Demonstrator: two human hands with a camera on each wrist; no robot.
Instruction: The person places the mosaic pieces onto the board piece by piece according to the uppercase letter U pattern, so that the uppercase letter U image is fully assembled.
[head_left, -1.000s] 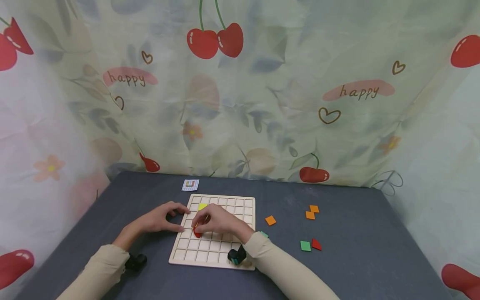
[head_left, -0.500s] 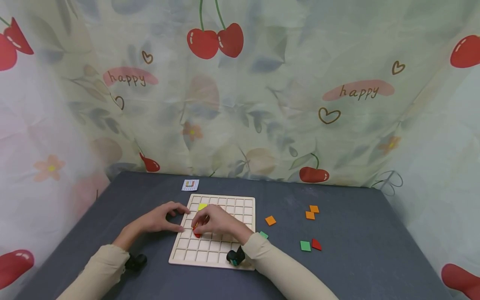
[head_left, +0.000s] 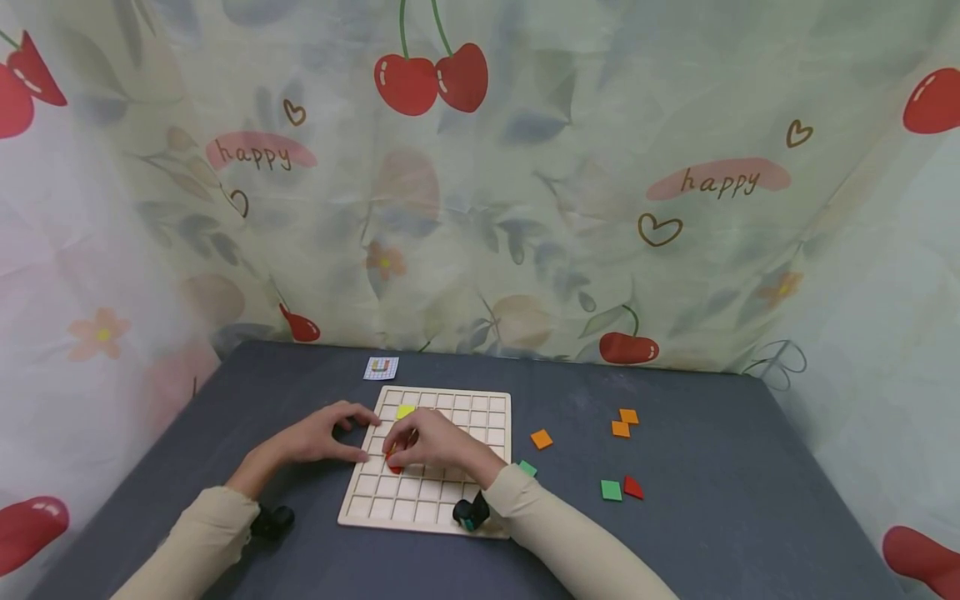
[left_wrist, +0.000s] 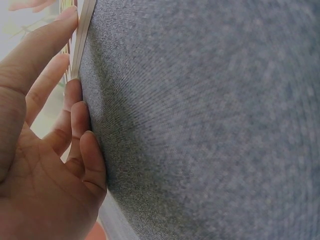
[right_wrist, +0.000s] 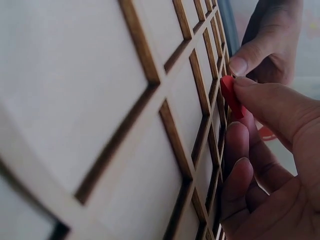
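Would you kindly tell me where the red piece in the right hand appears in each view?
Head: the red piece, left of centre, lower half, pinched in the right hand.
Left wrist: not visible.
Right wrist: red piece right of centre, upper half.
Shared landmark: the gridded board, visible in all three.

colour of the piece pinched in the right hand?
The pinched piece is red; it shows best in the right wrist view.

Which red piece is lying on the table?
The red piece immediately right of a green square; the other red piece is pinched in the right hand.
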